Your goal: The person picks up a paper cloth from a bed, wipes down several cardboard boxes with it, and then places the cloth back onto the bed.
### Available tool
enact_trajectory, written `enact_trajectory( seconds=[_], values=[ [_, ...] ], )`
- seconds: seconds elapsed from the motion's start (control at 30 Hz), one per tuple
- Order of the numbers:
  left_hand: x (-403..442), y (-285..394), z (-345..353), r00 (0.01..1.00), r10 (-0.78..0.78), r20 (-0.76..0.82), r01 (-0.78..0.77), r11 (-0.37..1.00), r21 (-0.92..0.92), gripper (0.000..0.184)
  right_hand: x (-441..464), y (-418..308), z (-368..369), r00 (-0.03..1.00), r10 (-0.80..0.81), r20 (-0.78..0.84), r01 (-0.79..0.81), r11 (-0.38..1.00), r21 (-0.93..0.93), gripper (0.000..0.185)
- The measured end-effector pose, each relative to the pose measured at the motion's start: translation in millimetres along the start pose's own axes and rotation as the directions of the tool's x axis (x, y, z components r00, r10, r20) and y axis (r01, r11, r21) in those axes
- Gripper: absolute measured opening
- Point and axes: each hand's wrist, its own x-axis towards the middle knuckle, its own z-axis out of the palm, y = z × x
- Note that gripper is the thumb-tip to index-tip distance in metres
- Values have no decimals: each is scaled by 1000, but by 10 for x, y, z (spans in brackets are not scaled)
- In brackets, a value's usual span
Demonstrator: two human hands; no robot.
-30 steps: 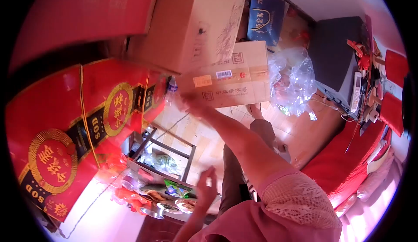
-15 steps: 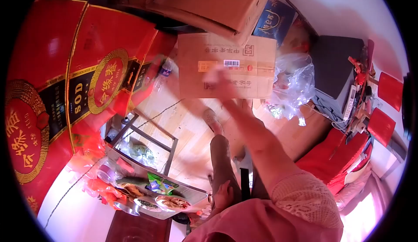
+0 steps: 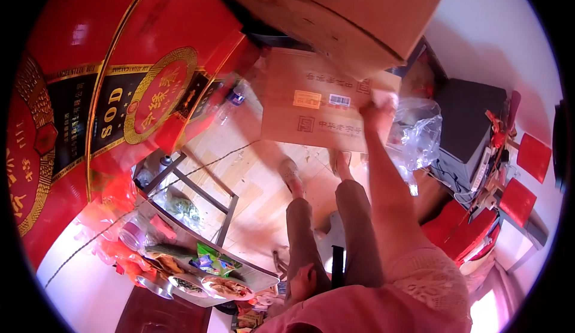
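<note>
My right hand is at the right end of a brown cardboard box, over the tape running across it. Glare and blur obscure its fingertips, so I cannot tell whether they grip anything. The box has printed characters, an orange label and a white barcode label. My left hand rests on my left thigh, loosely open and holding nothing.
A larger cardboard box overhangs the back. Big red cartons stand at left, beside a plastic bottle. Clear plastic lies right of the box. A low table holds plates of food at lower left.
My right hand has moved right across the box from its middle to its right end. The view has shifted, and both my legs now show. My left hand stays on my thigh.
</note>
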Motion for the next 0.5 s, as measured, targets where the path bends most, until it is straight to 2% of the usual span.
enact_trajectory(
  seconds=[0.03, 0.07, 0.1, 0.13, 0.2, 0.23, 0.27, 0.33, 0.4, 0.43, 0.47, 0.5],
  values=[
    [8, -10, -30, 999, -32, 16, 31, 999, 5, 23, -96, -312, 214, 997, -67, -44, 70, 993, 93, 59],
    [14, -11, -45, 997, -65, 31, 65, 998, 10, 22, -217, -811, 283, 930, -34, 365, 35, 999, 4, 58],
    [19, -7, -41, 994, -97, 51, 97, 995, 11, 22, -519, -1228, 434, 942, -331, 59, 320, 936, 147, 53],
    [19, -12, -50, 994, -99, 51, 98, 995, 7, 22, -625, -1543, 711, 902, -399, -165, 425, 888, 178, 47],
    [44, -25, -70, 994, -99, 46, 99, 995, -3, 21, -787, -2088, 775, 910, -374, 177, 276, 868, 412, 36],
    [45, -14, -68, 995, -91, 32, 91, 996, -6, 20, -945, -2120, 931, 755, -639, 146, 512, 715, 476, 33],
    [66, 8, -57, 997, -75, 21, 75, 997, -14, 20, -1100, -2145, 1104, 529, -843, 100, 672, 488, 557, 30],
    [59, 4, -90, 999, -34, 9, 34, 999, -25, 19, -1248, -1984, 996, 358, -934, 8, 688, 270, 674, 29],
    [75, -16, -51, 999, -2, -37, 0, 999, -50, 18, -1047, -1826, 437, 528, -845, 85, 702, 491, 517, 27],
    [68, -30, -43, 999, 16, -45, -18, 999, -38, 18, -1009, -1629, 297, 546, -806, 228, 655, 581, 483, 28],
    [67, -50, -54, 998, 40, -43, -41, 999, -23, 18, -966, -1434, 160, 552, -749, 366, 616, 662, 427, 29],
    [81, -65, -53, 997, 67, -39, -68, 998, -11, 17, -1002, -1155, 156, 448, -668, 594, 554, 729, 402, 33]
  ],
)
